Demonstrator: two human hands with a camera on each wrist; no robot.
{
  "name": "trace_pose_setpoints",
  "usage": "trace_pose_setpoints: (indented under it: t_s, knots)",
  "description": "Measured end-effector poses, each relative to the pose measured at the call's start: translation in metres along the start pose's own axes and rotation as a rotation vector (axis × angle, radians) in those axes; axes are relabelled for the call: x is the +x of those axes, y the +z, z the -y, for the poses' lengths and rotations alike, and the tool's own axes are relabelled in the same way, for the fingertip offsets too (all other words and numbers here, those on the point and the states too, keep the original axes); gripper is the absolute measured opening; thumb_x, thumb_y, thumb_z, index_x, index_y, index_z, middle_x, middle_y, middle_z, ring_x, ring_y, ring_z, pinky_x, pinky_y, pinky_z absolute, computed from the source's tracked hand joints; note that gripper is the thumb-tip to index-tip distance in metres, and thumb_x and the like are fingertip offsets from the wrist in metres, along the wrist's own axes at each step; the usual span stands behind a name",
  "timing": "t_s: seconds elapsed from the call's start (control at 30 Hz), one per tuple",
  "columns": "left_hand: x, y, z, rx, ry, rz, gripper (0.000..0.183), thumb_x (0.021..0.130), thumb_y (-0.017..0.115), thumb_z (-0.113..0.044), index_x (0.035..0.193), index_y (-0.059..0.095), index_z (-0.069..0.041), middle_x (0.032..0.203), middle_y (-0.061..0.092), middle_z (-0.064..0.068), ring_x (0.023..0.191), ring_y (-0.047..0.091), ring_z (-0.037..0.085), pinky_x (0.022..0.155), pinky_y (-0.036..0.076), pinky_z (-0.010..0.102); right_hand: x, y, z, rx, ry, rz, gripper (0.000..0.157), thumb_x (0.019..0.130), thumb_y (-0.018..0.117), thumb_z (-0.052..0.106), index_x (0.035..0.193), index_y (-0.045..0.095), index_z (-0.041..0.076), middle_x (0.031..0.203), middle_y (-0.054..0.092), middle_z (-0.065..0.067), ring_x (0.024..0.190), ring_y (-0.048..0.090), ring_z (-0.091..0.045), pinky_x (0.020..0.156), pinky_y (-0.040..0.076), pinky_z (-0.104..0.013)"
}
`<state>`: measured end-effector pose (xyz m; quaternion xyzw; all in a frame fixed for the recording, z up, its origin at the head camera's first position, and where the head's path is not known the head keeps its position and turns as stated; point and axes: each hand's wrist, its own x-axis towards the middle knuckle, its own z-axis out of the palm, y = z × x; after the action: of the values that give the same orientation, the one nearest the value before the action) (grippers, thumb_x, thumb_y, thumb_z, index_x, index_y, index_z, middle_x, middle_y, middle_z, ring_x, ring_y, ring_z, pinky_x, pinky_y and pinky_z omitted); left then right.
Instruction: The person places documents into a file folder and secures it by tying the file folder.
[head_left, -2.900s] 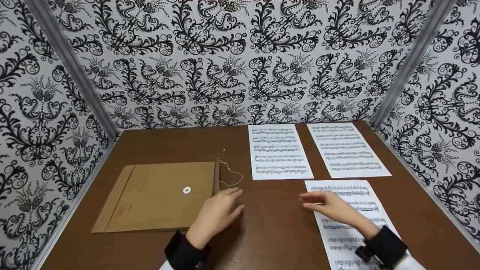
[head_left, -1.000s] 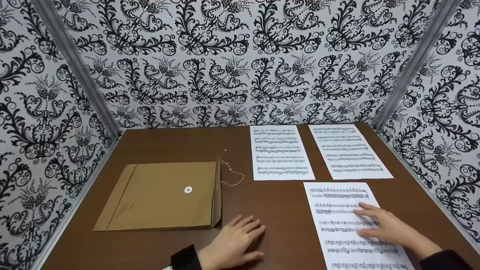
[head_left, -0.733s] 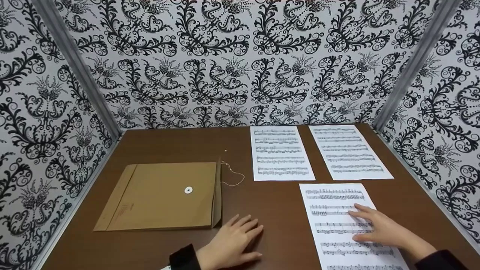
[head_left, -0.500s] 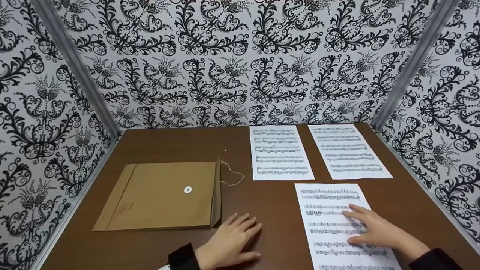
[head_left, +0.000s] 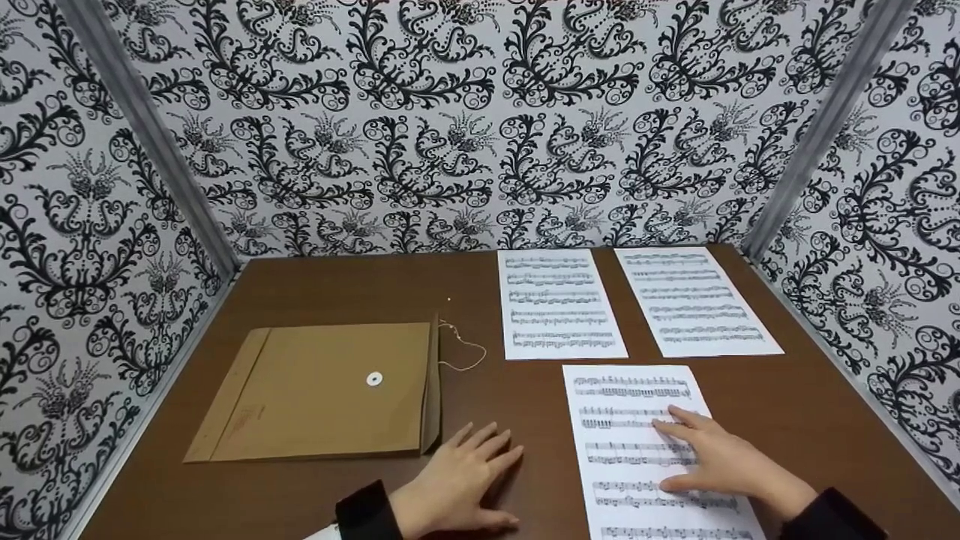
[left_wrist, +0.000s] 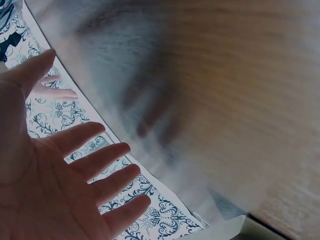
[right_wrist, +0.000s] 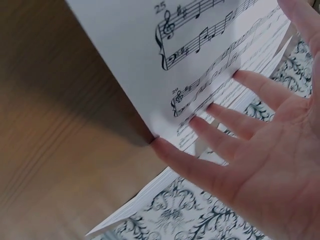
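Fingers spread, my right hand (head_left: pixel 724 457) rests its fingertips on the nearest sheet of music (head_left: pixel 626 474), which lies flat at the front right of the table. In the right wrist view those fingertips touch the printed side of the music sheet (right_wrist: pixel 120 55), close to its edge. My left hand (head_left: pixel 457 480) is palm down over the bare wood at the front, holding nothing, its fingers apart; the left wrist view shows the left hand (left_wrist: pixel 65 170) with fingers extended. Just beyond it, to the left, lies a brown string-tie envelope (head_left: pixel 315 397) with its right end slightly gaping.
Two more music sheets lie at the back of the table, one left (head_left: pixel 562 306) and one right (head_left: pixel 697 304). A white button (head_left: pixel 374 379) sits on the envelope, and a thin string (head_left: pixel 484 351) trails from its right end. Patterned walls (head_left: pixel 435 150) enclose the brown table (head_left: pixel 360 289).
My left hand has moved from the envelope's right end toward the front. My right hand came down on the near sheet and has slid it left. The other sheets stay put.
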<state>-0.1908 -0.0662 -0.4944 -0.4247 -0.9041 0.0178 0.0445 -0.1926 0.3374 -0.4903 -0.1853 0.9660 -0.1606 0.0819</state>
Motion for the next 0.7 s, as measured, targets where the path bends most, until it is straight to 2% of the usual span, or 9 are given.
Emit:
trace_pose_setpoints:
  t_s: [0.2,0.5,0.7]
  knots:
    - [0.000,-0.003,0.000,-0.013,-0.012,0.047,0.093,0.084,0.055,-0.083,0.154,0.047,-0.022,0.159,0.049,0.007,0.148,0.047,0.027,0.119,0.043,0.046,0.006,0.002,0.018,0.018,0.023,0.020,0.088,0.075,0.085,0.055,0.143,0.058,0.005,0.153,0.042,-0.036,0.136,0.044,-0.060,0.092,0.051,-0.068]
    - [0.001,-0.005,0.000,-0.058,-0.069,0.133,0.107,0.078,0.054,-0.089,0.159,0.038,-0.021,0.166,0.038,0.005,0.154,0.039,0.025,0.123,0.038,0.046,0.016,0.007,0.044,0.059,0.016,0.044,0.090,0.076,0.084,0.056,0.145,0.056,0.007,0.156,0.039,-0.035,0.140,0.042,-0.058,0.095,0.048,-0.072]
    - [0.001,-0.004,-0.001,-0.069,-0.091,0.132,0.114,0.075,0.055,-0.091,0.161,0.035,-0.019,0.167,0.036,0.006,0.155,0.038,0.027,0.122,0.038,0.049,0.022,0.012,0.056,0.061,0.004,0.047,0.090,0.076,0.083,0.057,0.146,0.055,0.007,0.156,0.039,-0.034,0.140,0.041,-0.058,0.093,0.049,-0.071]
